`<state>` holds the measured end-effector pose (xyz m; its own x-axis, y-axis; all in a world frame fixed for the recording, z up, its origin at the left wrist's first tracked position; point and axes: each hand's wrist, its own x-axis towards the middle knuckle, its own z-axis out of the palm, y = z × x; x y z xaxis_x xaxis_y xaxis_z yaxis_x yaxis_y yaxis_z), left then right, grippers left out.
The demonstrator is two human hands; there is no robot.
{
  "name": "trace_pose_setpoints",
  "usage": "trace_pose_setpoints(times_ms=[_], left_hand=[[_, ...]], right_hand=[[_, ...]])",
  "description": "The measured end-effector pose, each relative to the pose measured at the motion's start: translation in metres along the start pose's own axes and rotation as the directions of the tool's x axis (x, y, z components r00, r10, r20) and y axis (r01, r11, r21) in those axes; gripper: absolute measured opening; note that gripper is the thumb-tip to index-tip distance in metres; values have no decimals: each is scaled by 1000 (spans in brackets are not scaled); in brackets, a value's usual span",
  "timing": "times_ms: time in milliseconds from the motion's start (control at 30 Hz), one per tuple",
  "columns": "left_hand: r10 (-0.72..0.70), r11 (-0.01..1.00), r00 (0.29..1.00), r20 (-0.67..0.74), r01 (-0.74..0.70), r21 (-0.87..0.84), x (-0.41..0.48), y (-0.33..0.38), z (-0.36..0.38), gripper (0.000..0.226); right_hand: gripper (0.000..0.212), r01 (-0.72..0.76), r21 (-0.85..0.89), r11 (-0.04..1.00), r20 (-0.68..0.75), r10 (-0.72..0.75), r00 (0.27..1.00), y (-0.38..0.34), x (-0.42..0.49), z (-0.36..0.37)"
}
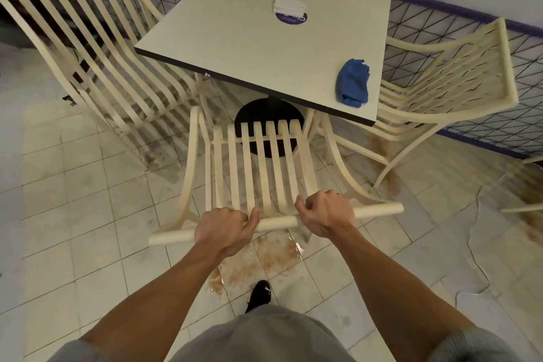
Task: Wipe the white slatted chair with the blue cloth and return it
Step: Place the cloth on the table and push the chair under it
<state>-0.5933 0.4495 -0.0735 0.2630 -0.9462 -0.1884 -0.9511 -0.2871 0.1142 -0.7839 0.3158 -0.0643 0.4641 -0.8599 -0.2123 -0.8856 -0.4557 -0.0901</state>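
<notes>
Head view: hands (223,226) (324,214) grip chair (276,222) rail; blue cloth (352,82) well apart.

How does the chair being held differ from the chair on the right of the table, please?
The near chair is gripped at its top rail by the left hand and the right hand; the right-hand chair is untouched. The near chair is seen from behind, facing the table; the right-hand chair is seen side-on at the table's right edge, beside the mesh fence. Both are cream and slatted, with curved arms.
</notes>
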Motion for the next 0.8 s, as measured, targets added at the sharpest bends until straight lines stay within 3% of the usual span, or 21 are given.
trace_pose_setpoints(times_ms=[533, 800], left_hand=[[53, 999, 992, -111, -53, 4, 34, -13, -1, 80], [113, 994, 983, -147, -111, 25, 36, -46, -5, 82]], right_hand=[[74, 80, -131, 988, 122, -64, 990, 0, 30, -8], [73, 12, -92, 996, 142, 1, 990, -31, 28, -6]])
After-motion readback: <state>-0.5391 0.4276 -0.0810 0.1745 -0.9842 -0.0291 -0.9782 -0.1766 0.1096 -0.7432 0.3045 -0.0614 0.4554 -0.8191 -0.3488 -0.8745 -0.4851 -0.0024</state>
